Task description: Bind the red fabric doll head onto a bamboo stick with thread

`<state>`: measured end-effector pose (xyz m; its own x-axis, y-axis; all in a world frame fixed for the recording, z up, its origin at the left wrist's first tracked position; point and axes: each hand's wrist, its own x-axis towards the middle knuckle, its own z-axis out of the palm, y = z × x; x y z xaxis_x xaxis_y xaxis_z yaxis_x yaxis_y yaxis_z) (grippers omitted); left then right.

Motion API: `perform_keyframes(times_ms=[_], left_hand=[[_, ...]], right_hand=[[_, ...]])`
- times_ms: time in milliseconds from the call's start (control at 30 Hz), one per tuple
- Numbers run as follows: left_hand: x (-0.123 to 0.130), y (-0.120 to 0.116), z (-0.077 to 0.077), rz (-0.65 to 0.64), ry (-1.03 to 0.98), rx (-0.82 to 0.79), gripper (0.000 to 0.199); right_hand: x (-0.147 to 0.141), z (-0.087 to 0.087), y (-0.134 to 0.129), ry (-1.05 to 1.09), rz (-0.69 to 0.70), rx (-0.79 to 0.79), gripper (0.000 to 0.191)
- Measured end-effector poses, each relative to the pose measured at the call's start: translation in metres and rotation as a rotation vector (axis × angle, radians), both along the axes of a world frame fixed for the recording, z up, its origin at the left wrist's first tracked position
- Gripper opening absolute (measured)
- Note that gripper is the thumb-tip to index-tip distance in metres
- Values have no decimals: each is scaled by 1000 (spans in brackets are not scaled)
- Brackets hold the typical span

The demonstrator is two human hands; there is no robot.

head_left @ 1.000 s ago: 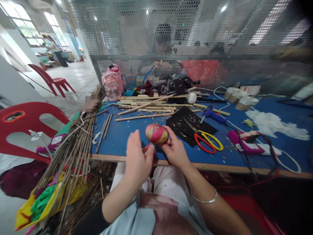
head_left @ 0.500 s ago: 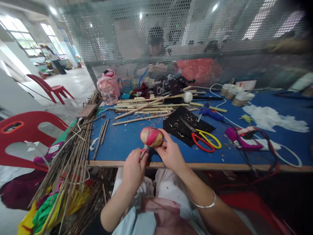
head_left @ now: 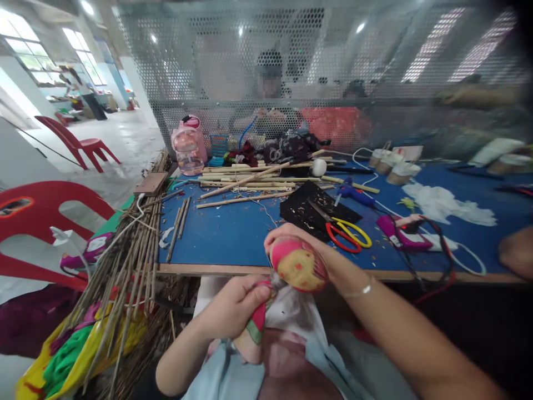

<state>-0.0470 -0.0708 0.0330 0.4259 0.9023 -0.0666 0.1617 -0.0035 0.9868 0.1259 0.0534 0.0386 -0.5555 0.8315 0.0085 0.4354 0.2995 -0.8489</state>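
A round cloth-covered ball [head_left: 300,265], pink and yellow with a face-like pattern, is held over my lap near the table's front edge. My right hand [head_left: 287,238] curls round its back and top, fingers partly hidden behind it. Below and left of the ball, my left hand [head_left: 244,303] pinches the gathered patterned cloth [head_left: 259,319] that hangs from the ball's neck. A thin pale string [head_left: 265,208] runs from the ball area back over the blue table.
Red-and-yellow-handled scissors [head_left: 343,232] lie on a black cloth [head_left: 295,206]. Behind are bamboo sticks [head_left: 245,194], a white ball [head_left: 318,167] and a blue glue gun [head_left: 353,193]. Bundled twigs [head_left: 133,244] line the left side. Another person's hand [head_left: 516,253] shows at far right.
The ball has come down towards my lap and turned, showing its face-like pattern. My right hand has shifted behind it, and the cloth below the ball now shows in my left hand.
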Motion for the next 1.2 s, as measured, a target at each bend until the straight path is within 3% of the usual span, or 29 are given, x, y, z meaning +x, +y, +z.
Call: perform_keyframes(times_ms=[100, 167, 267, 333, 400, 500, 600, 700, 800, 900, 967, 1100, 1200], left_hand=[[9, -1, -5, -102, 84, 15, 35], [13, 3, -12, -58, 161, 71, 34], [12, 12, -21, 145, 224, 144, 33], [7, 17, -22, 293, 218, 175, 33], [3, 18, -19, 398, 201, 201, 33], [3, 16, -13, 485, 135, 181, 34], [8, 13, -12, 457, 21, 101, 34], [13, 13, -15, 406, -55, 26, 35], [15, 15, -18, 431, -132, -27, 35], [17, 18, -21, 362, -276, -122, 35], [19, 22, -25, 293, -370, -222, 35], [20, 34, -30, 284, -526, -387, 40], [18, 44, -29, 288, -511, -385, 39]], right_hand=[[-11, 35, 23, -246, 498, -65, 14], [-23, 61, 22, -460, 709, 75, 9], [-35, 88, -9, -696, 618, 475, 5], [-33, 93, -38, -730, 465, 673, 7], [-23, 84, -63, -643, 330, 723, 13], [-5, 55, -83, -332, 141, 561, 22], [10, 25, -85, 16, -87, 287, 22], [18, 7, -81, 169, -248, 133, 21], [18, -5, -73, 252, -284, 16, 19], [12, -20, -59, 421, -260, -165, 19], [7, -29, -49, 513, -259, -221, 33], [5, -41, -32, 618, -263, -114, 77], [7, -46, -25, 690, -243, -105, 85]])
